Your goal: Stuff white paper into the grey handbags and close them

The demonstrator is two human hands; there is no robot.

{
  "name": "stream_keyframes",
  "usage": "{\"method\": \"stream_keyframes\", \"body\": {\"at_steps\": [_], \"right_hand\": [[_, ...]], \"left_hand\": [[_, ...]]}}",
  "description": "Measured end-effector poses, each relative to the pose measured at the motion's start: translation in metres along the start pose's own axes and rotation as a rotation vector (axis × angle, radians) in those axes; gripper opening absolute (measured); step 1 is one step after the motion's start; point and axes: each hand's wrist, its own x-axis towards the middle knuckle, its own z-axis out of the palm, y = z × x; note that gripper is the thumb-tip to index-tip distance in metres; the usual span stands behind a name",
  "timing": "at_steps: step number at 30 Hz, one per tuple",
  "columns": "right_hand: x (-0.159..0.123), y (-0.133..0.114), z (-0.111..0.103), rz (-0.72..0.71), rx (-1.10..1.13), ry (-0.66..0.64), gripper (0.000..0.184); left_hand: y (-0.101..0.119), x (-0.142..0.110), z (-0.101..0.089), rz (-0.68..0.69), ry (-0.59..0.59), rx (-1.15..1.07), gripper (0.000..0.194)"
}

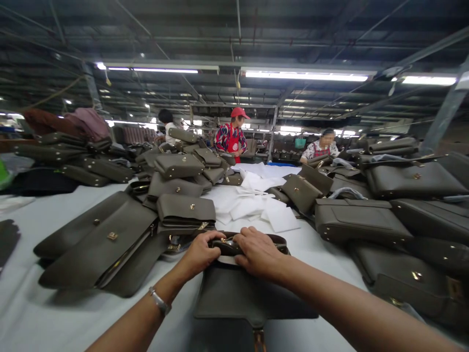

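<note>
In front of me on the table is a dark olive handbag (252, 298), its flap spread toward me with a metal clasp piece at the near edge. My left hand (201, 252) pinches the left side of the bag's upper edge, near a small gold fitting. My right hand (258, 249) is closed over the dark rolled part at the top, probably the handle, fingers bent around it. Something pale shows just below the fingers. What lies under the right palm is hidden.
Similar handbags (110, 239) lie at the left, with more piled at the right (359, 220). White padding sheets (264, 210) are heaped beyond my hands on the white-covered table (73, 322). A person in a red cap (234, 137) and another person (320, 146) are farther back.
</note>
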Motion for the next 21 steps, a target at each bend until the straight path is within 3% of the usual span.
{"method": "stream_keyframes", "body": {"at_steps": [6,11,17,21], "right_hand": [[0.007,0.008,0.015,0.006,0.085,0.0,0.021],[0.012,0.008,0.005,-0.018,0.032,-0.054,0.022],[0.035,-0.013,-0.012,0.017,-0.074,-0.079,0.038],[0.048,-0.026,-0.005,0.079,-0.079,0.044,0.031]], "left_hand": [[-0.008,-0.002,0.008,0.028,0.076,-0.033,0.037],[-0.006,-0.003,0.007,0.038,0.082,0.01,0.034],[0.015,-0.013,-0.001,-0.025,0.105,0.45,0.026],[0.015,-0.02,0.001,-0.056,0.147,0.448,0.03]]}}
